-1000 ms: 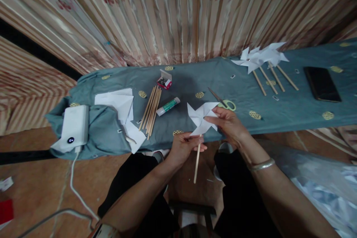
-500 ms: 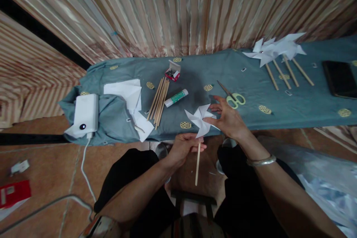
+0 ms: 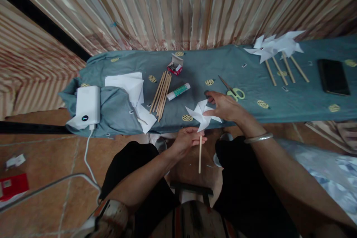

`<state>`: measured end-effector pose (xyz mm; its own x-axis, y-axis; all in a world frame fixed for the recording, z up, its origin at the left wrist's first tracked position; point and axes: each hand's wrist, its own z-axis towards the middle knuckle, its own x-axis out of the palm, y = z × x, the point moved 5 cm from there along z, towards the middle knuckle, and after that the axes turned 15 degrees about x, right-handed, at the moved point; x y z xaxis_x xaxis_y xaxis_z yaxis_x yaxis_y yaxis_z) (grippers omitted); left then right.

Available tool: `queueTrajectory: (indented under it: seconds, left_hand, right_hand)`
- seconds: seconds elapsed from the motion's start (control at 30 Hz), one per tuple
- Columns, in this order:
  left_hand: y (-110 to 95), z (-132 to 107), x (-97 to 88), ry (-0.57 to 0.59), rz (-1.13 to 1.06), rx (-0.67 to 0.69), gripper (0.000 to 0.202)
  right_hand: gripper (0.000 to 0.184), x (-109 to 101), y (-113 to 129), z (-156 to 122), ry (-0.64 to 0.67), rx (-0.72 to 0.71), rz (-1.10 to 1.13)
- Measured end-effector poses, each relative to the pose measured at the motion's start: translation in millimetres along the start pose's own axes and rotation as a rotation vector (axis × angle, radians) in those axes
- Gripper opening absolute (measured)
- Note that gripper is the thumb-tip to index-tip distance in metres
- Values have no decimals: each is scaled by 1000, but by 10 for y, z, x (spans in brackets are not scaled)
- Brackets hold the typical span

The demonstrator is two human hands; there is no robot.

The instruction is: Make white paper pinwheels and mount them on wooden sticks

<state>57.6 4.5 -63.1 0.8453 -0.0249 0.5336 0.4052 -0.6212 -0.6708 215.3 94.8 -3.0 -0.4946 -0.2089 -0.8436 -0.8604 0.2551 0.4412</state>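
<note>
A white paper pinwheel (image 3: pixel 201 113) on a thin wooden stick (image 3: pixel 200 156) is at the table's front edge. My left hand (image 3: pixel 187 141) is closed around the upper part of the stick, just under the blades. Over the right side of the pinwheel is my right hand (image 3: pixel 224 107), its thumb against a blade and its forefinger stretched out apart from the thumb. Scissors (image 3: pixel 234 91) with green handles lie just beyond this hand. A glue stick (image 3: pixel 178 92) and a bundle of wooden sticks (image 3: pixel 161 96) lie to the left.
Several finished pinwheels (image 3: pixel 275 48) lie at the back right, beside a dark phone (image 3: pixel 334 77). A small open red box (image 3: pixel 175 67) holds metal bits. Paper sheets (image 3: pixel 128 85) and a white power bank (image 3: pixel 87 106) with a cable lie on the left of the cloth-covered table (image 3: pixel 295 108).
My right hand's forefinger has lifted away from the blades and spread further from the thumb. The left hand keeps its grip on the stick. The view has shifted slightly.
</note>
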Motion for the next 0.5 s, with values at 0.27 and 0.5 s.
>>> queueTrajectory:
  seconds: [0.27,0.5]
  left_hand:
    - [5,8,31,-6,-4,-8,15]
    - [-14,-18,58,-22,-20,-17,8]
  right_hand:
    - [76,-49,187,126,228,-18,-259]
    - [80,-68,198,124,274,-3,-337]
